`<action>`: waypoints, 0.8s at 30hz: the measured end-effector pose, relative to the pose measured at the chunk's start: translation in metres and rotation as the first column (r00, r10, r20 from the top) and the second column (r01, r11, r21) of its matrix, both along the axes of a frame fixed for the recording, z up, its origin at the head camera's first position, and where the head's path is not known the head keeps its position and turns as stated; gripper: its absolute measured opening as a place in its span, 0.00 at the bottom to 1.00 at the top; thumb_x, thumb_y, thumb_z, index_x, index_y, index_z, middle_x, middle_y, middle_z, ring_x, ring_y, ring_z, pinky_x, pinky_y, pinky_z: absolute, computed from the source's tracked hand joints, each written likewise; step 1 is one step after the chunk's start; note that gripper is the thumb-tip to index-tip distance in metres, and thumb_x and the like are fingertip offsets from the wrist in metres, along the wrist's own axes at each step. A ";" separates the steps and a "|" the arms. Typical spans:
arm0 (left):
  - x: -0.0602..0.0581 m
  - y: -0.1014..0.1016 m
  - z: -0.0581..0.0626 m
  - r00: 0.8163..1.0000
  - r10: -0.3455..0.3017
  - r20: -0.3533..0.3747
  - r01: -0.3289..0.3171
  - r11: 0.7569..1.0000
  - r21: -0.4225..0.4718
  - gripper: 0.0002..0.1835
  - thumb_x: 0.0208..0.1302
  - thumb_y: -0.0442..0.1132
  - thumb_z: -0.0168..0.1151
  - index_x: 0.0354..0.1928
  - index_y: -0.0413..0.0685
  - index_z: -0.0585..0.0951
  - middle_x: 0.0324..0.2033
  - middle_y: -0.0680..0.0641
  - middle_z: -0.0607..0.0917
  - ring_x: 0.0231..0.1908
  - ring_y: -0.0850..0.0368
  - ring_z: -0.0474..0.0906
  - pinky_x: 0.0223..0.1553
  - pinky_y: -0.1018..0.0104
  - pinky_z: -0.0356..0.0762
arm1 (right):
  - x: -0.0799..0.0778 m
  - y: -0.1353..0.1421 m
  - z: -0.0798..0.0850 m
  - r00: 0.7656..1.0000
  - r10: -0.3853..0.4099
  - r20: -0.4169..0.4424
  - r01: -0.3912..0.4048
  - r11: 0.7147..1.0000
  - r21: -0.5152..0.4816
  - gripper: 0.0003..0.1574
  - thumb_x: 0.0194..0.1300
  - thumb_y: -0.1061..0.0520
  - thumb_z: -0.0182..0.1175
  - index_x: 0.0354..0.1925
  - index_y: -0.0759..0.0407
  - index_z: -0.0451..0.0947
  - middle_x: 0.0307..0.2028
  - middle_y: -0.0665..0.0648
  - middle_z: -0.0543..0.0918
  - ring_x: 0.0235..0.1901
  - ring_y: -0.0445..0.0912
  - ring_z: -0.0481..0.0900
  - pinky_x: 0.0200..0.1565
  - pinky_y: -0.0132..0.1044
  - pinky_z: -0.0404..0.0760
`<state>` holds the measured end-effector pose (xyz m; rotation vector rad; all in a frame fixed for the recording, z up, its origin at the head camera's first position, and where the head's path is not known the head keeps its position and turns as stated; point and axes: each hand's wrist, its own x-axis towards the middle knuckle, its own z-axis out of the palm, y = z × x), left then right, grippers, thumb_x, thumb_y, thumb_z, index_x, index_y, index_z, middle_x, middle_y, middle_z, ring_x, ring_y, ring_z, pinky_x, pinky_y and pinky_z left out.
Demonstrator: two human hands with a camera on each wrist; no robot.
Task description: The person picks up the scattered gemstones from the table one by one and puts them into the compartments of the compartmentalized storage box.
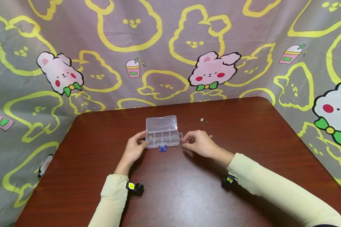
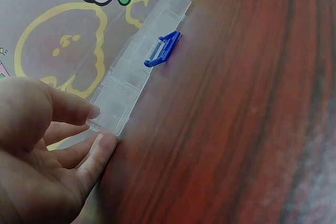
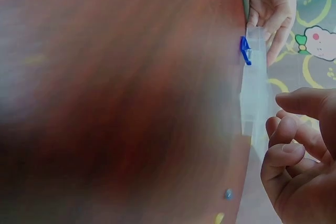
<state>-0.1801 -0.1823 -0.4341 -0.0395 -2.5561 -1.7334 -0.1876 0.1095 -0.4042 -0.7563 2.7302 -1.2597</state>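
Clear plastic box (image 1: 166, 141): stands open on the brown table (image 1: 187, 195), divided into small compartments. Lid (image 1: 161, 123): leans back along the box's far side. Blue latch (image 1: 163, 148): juts from the middle of the box's near side. Hanging tab (image 1: 180, 136): sticks out from the box's right end. Yellowish bits (image 1: 150, 136): lie inside the box toward its left end, too small to identify. Left hand (image 1: 134, 148): grips the box at its left end with thumb and fingers round the corner. Right hand (image 1: 200, 143): hovers just beside the box's right end with loosely curled fingers and narrowly parted tips; impossible to tell whether holding anything tiny. White piece (image 1: 202, 119): rests on the table, right of the box. Brown piece (image 1: 206, 122): lies near the white piece, slightly farther from the box. Pale piece (image 1: 211, 136): lies right of the box, past the right hand. Patterned curtain (image 1: 164, 34): hangs beyond the box. Sleeves (image 1: 113, 192): bear 2 black wrist cameras (image 1: 138, 189), nearer the person than the box.
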 end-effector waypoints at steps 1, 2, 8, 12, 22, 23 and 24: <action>-0.003 -0.002 -0.006 1.000 0.002 -0.004 -0.002 1.000 0.001 0.28 0.62 0.22 0.60 0.66 0.32 0.73 0.57 0.31 0.79 0.46 0.42 0.79 0.38 0.75 0.74 | 0.002 0.004 -0.001 1.000 -0.005 0.002 0.005 1.000 0.001 0.06 0.58 0.62 0.71 0.36 0.60 0.86 0.26 0.45 0.84 0.27 0.40 0.79 0.41 0.45 0.77; -0.003 -0.002 -0.006 1.000 0.000 -0.006 0.000 1.000 0.001 0.28 0.62 0.22 0.60 0.66 0.32 0.73 0.57 0.30 0.79 0.46 0.42 0.79 0.38 0.75 0.74 | 0.003 0.008 -0.002 1.000 -0.012 0.009 0.012 1.000 0.000 0.06 0.58 0.62 0.71 0.36 0.60 0.86 0.26 0.45 0.83 0.28 0.40 0.79 0.41 0.47 0.77; -0.003 -0.002 -0.006 1.000 0.000 -0.005 0.000 1.000 -0.004 0.28 0.62 0.22 0.60 0.66 0.32 0.73 0.57 0.31 0.79 0.45 0.44 0.80 0.38 0.74 0.74 | 0.014 0.032 -0.005 0.999 -0.029 0.012 0.030 0.999 -0.039 0.07 0.57 0.63 0.72 0.37 0.61 0.85 0.26 0.46 0.83 0.26 0.43 0.79 0.33 0.37 0.78; -0.002 -0.003 -0.006 1.000 0.004 -0.003 -0.004 1.000 -0.003 0.29 0.61 0.22 0.60 0.66 0.32 0.73 0.57 0.31 0.80 0.45 0.44 0.80 0.38 0.74 0.74 | 0.021 0.047 -0.009 0.999 -0.041 0.010 0.042 0.998 -0.044 0.07 0.57 0.64 0.72 0.36 0.60 0.85 0.26 0.46 0.82 0.25 0.42 0.78 0.30 0.34 0.76; -0.002 -0.002 -0.006 1.000 -0.002 -0.006 0.002 1.000 0.014 0.28 0.62 0.22 0.59 0.66 0.31 0.73 0.56 0.29 0.79 0.45 0.44 0.81 0.38 0.75 0.74 | 0.039 0.079 -0.014 0.997 -0.071 0.013 0.072 0.997 -0.042 0.07 0.56 0.66 0.71 0.35 0.59 0.85 0.26 0.45 0.81 0.22 0.41 0.76 0.25 0.32 0.73; -0.002 -0.002 -0.006 1.000 -0.004 -0.008 0.005 1.000 0.017 0.28 0.62 0.22 0.59 0.66 0.31 0.73 0.56 0.29 0.79 0.45 0.43 0.81 0.38 0.75 0.74 | 0.041 0.082 -0.014 0.997 -0.074 0.013 0.074 0.996 -0.041 0.08 0.56 0.66 0.72 0.36 0.59 0.85 0.26 0.45 0.81 0.22 0.41 0.76 0.25 0.32 0.74; -0.002 -0.002 -0.006 1.000 -0.008 -0.010 0.008 1.000 0.019 0.28 0.62 0.22 0.59 0.66 0.31 0.73 0.56 0.29 0.80 0.45 0.43 0.81 0.38 0.74 0.74 | 0.042 0.085 -0.014 0.997 -0.076 0.011 0.076 0.996 -0.040 0.08 0.56 0.65 0.72 0.36 0.59 0.85 0.27 0.45 0.81 0.22 0.41 0.76 0.25 0.32 0.74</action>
